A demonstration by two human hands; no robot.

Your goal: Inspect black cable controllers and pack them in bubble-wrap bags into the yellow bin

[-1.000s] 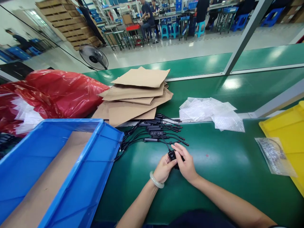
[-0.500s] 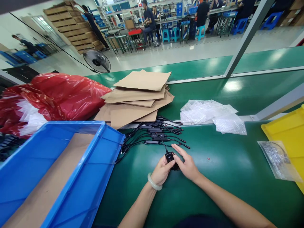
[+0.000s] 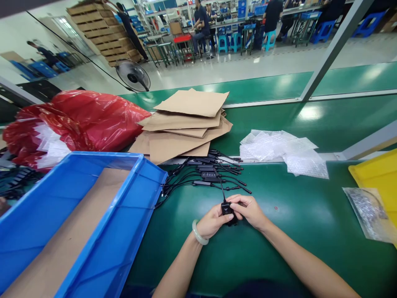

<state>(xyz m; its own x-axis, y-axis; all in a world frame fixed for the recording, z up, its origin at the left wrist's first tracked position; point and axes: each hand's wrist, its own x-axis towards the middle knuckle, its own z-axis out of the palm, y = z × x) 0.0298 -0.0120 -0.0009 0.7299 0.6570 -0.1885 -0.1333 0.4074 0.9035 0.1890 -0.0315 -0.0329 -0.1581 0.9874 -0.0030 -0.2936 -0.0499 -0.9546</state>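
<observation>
Both my hands meet over the green table, near its front edge. My left hand (image 3: 212, 220), with a pale bangle on the wrist, pinches a small black module (image 3: 228, 212) from the left. My right hand (image 3: 249, 211) curls its fingers over the same module from the right. A thin black cable runs from the module up to a row of black cable assemblies (image 3: 207, 174) lying just beyond my hands.
A blue crate (image 3: 93, 231) lined with cardboard stands at the left. Behind it lie a red plastic bag (image 3: 80, 120), stacked cardboard sheets (image 3: 186, 124) and bubble-wrap pouches (image 3: 282, 151). A yellow bin (image 3: 376, 176) and a clear bag (image 3: 367, 213) are at the right. People work at benches far behind.
My right hand's fingers, stretched out half a second ago, have curled down over the black module. Both hands stay in about the same spot; the view has shifted slightly.
</observation>
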